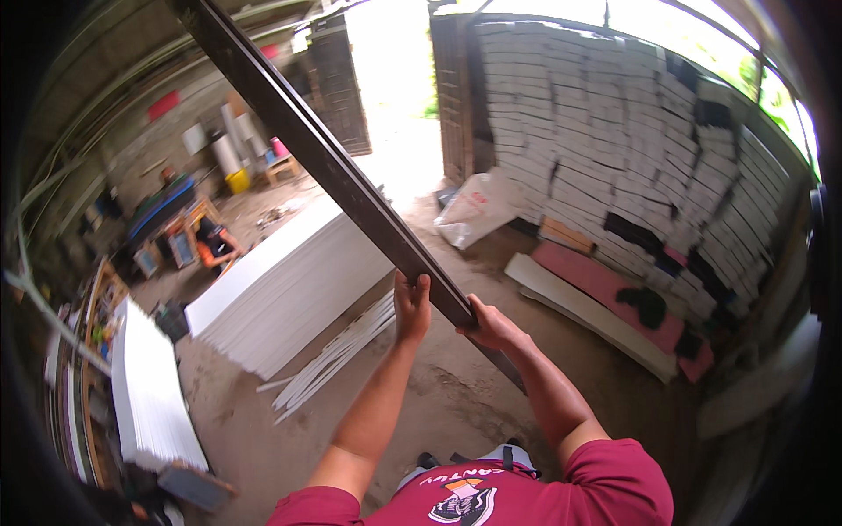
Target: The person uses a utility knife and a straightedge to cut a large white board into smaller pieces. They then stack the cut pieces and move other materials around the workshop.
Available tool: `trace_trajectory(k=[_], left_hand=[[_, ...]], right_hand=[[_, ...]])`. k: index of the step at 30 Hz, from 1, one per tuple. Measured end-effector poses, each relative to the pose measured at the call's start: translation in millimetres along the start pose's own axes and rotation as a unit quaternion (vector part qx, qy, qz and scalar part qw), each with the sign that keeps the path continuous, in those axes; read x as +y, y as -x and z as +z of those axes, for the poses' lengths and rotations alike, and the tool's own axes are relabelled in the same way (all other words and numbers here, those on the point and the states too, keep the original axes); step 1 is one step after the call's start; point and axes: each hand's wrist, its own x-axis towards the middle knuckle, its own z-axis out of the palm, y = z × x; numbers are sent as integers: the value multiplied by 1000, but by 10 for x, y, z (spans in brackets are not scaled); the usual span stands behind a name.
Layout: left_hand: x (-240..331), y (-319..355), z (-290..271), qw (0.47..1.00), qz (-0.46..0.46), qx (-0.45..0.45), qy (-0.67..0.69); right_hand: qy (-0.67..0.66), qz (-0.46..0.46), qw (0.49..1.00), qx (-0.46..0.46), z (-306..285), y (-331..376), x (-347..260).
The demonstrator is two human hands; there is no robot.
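Note:
A long dark brown beam (342,188), with a lighter groove along it, slants across the view from the far upper left down to the right of my body. My left hand (412,307) is closed against its left side, thumb up. Gripping the near part from the right is my right hand (495,324), its fingers partly hidden by the beam. Past the right hand, the beam's lower end runs down beside my right forearm. Beyond my left hand stands a tall stack of white sheets (294,294), and thin white strips (333,355) lie on the floor before it.
Another stack of white sheets (153,386) stands at the left. White pieces piled like a wall (588,131) fill the right side, with long pink and cream slabs (592,316) below. A plastic bag (478,210) lies near the bright doorway. Another person (213,243) crouches behind the tall stack.

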Motion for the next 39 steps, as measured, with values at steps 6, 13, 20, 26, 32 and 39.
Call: trace_trajectory(k=[6,13,20,26,32,39], left_hand=[[309,70,1970,998,1,-50,-45],[763,834,4258,983,-16,-183,15],[773,1649,5790,894,-143,-368,210],[803,2281,6574,824,-163,-505,198],[808,2272,7421,794,-152,-537,241],[784,2244,8538,749,-89,-626,199]], right_hand=[[137,39,936,323,-935,1329,628],[288,221,827,430,-1620,3052,1506],[281,317,759,494,-2284,4249,2022],[331,319,693,555,-2819,4821,2320],[338,376,648,570,-3459,4996,2657],[335,393,598,613,-4429,5229,3043]])
